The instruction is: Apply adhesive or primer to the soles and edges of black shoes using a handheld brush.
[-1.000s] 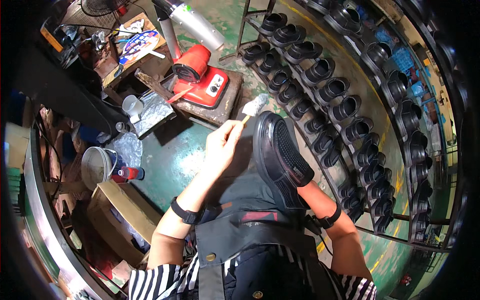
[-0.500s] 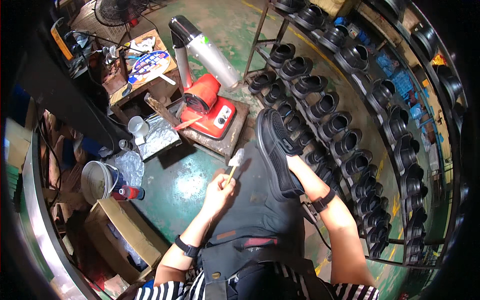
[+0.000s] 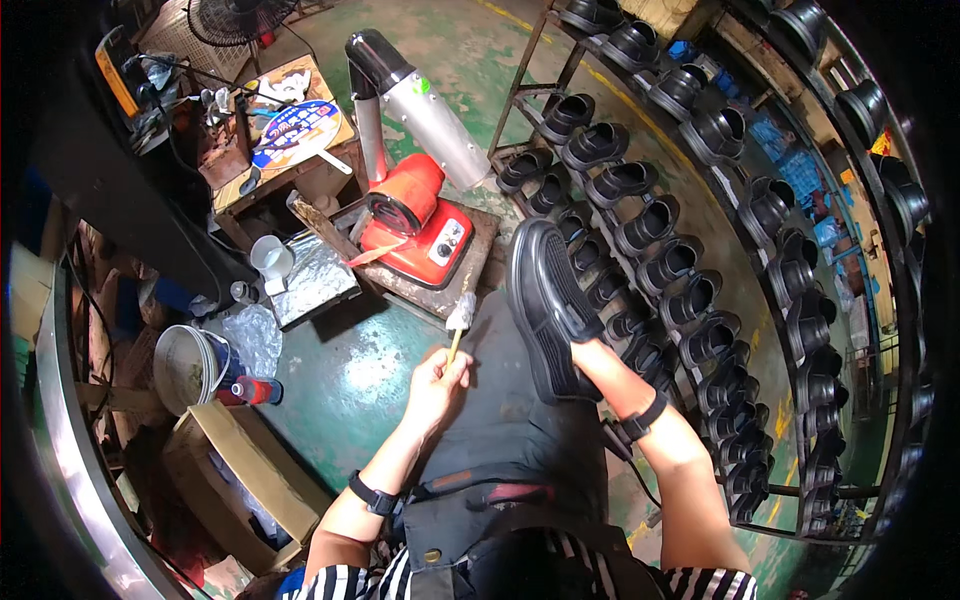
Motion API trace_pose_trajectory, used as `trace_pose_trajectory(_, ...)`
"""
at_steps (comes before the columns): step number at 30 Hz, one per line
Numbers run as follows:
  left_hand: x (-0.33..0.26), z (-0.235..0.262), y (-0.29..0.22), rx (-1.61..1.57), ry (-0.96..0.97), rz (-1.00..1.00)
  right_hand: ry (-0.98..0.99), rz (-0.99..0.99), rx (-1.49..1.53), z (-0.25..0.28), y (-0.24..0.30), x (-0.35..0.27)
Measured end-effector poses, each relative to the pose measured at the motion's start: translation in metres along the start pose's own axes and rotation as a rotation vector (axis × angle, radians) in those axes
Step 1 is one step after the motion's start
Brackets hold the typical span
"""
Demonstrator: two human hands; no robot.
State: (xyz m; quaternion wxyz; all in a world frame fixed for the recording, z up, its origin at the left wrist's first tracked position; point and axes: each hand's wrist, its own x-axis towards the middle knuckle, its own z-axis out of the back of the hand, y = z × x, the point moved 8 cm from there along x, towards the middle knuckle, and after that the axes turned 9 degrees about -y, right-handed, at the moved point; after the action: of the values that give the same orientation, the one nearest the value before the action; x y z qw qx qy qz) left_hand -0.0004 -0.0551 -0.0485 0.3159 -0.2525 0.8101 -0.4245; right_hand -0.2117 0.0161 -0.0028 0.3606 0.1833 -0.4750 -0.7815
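Note:
My left hand [image 3: 440,385] is closed round a thin wooden stick [image 3: 454,346] whose tip carries a wad of pale, cloth-like material [image 3: 462,312]. The wad points up and away from me, a little left of the shoe and apart from it. On the right, a black shoe [image 3: 545,310] is held up over my lap, toe away from me and its side and sole edge turned to the left. My right hand [image 3: 590,357] is pushed inside the shoe through its opening, so the fingers are hidden and only the wrist end shows.
Ahead stands a red heat blower [image 3: 430,240] with a silver duct [image 3: 430,115]. A rack [image 3: 545,65] of black shoes fills the right side. To the left are a white bucket [image 3: 185,368], a red bottle [image 3: 258,390], a cardboard box [image 3: 250,470] and a foil-covered tray [image 3: 315,275].
The shoe has rolled on my right hand, so its side and sole edge show more. My left hand with the stick has shifted only slightly.

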Motion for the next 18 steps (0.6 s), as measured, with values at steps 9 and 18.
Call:
trace_pose_trajectory(9, 0.016, -0.058, -0.069, 0.241, -0.092, -0.304, 0.091, 0.109, 0.306, -0.011, -0.029, -0.044)
trace_pose_trajectory(18, 0.000, -0.110, -0.085, 0.267, 0.000, -0.321, -0.094, 0.312, -0.199, 0.003, 0.008, -0.082)
